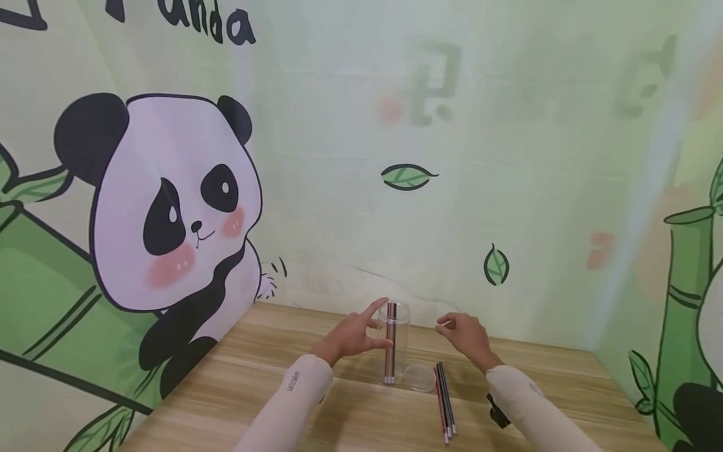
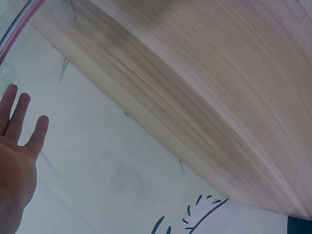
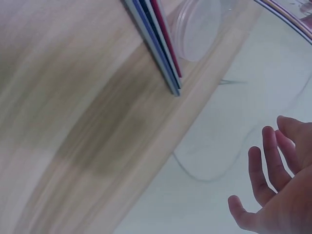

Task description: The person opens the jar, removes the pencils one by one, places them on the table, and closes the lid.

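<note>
A tall clear plastic jar (image 1: 402, 345) stands upright on the table, with a few dark and reddish pencils (image 1: 390, 358) upright inside it. My left hand (image 1: 351, 334) holds the jar from its left side, thumb across the front and index finger up at the rim. Its other fingers stretch out straight in the left wrist view. To the right of the jar, my right hand (image 1: 465, 334) hovers with loosely bent fingers and nothing visible in them. Between them lies a round clear lid (image 1: 420, 378). Several loose pencils (image 1: 445, 402), red and dark, lie beside the lid.
The wooden table (image 1: 361, 417) ends at a pale green backdrop (image 1: 536, 188) just behind the jar. A panda printed on cloth (image 1: 175, 207) covers the left side, and printed bamboo (image 1: 686, 301) the right.
</note>
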Demonstrator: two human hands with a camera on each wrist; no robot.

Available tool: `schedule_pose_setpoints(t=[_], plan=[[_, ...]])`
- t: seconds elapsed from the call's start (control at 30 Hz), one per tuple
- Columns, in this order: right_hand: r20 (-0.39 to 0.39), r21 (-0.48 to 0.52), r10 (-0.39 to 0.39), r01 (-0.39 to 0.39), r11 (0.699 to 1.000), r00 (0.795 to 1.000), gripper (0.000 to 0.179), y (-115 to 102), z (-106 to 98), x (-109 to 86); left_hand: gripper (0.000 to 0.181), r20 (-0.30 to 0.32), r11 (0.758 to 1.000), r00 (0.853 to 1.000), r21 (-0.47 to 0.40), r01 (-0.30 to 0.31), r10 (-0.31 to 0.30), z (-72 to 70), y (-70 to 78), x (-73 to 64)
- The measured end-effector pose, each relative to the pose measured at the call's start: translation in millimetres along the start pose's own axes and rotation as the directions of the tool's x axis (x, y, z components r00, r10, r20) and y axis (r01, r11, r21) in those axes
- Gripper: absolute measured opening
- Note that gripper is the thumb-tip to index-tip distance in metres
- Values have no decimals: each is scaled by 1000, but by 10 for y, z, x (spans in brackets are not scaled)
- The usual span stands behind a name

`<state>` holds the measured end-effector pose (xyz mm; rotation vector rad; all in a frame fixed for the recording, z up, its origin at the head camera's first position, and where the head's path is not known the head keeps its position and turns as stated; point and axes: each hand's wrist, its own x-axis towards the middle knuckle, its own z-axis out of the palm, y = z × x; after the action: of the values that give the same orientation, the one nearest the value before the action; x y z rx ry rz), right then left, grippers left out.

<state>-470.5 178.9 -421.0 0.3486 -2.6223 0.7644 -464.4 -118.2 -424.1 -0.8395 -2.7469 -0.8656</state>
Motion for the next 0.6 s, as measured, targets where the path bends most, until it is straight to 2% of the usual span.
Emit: schedule_pose_setpoints(t=[0.23, 0.6], plan=[[-10, 13, -45, 45, 999, 999, 21, -99, -76, 63, 96, -5, 1000, 1000, 10, -11, 11, 1, -6, -1], [-34, 9, -95, 96, 995, 995, 24, -413, -245, 162, 96, -7, 1000, 1000, 2, -29, 29, -7, 1, -12]])
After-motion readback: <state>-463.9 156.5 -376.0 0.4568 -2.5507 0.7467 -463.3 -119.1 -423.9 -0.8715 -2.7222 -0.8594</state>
